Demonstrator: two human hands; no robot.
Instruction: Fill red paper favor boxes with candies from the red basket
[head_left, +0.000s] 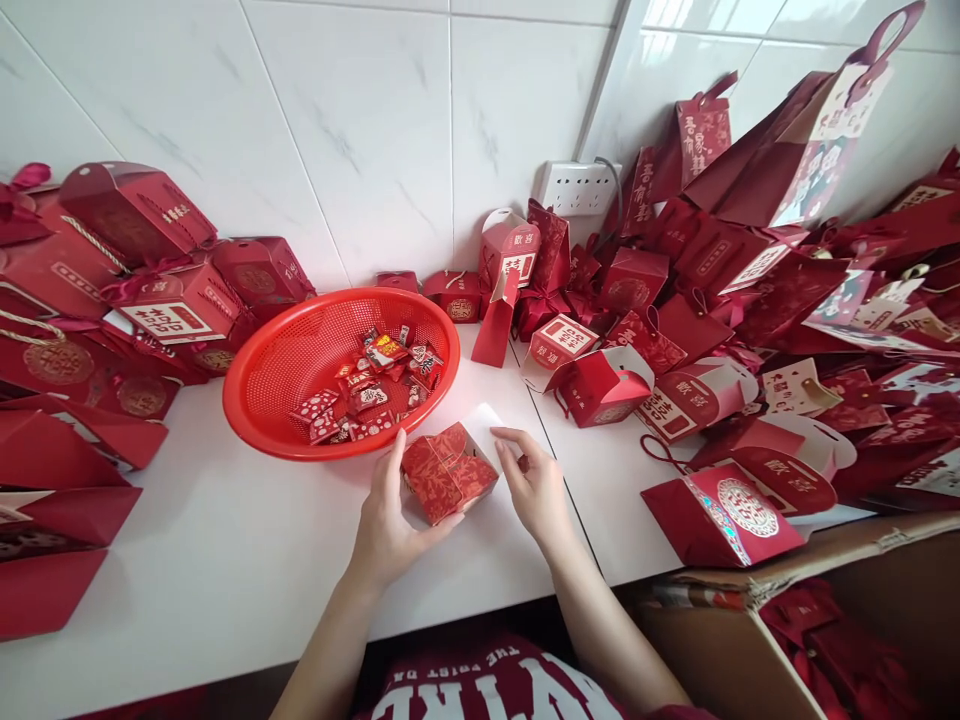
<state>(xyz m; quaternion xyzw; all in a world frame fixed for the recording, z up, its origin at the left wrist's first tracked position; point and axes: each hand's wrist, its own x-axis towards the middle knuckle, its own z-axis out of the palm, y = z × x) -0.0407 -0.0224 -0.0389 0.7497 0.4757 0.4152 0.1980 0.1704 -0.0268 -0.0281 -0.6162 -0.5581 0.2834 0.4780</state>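
Note:
In front of me is a small red gift box (450,475) with an orange leaf pattern, its right end open and a white flap standing out. My left hand (390,515) is closed around the box's left side, thumb along the near edge and fingers at the far edge. At the open end, my right hand (531,485) has its thumb and index finger close together at the white flap (486,430). Just beyond the box, a red plastic basket (255,415) holds several wrapped candies (371,395).
Red gift boxes (180,300) are piled at the left, and many more boxes and bags (705,390) crowd the right. A cardboard carton (780,620) with red items stands at the lower right. A power strip (577,188) is on the tiled wall.

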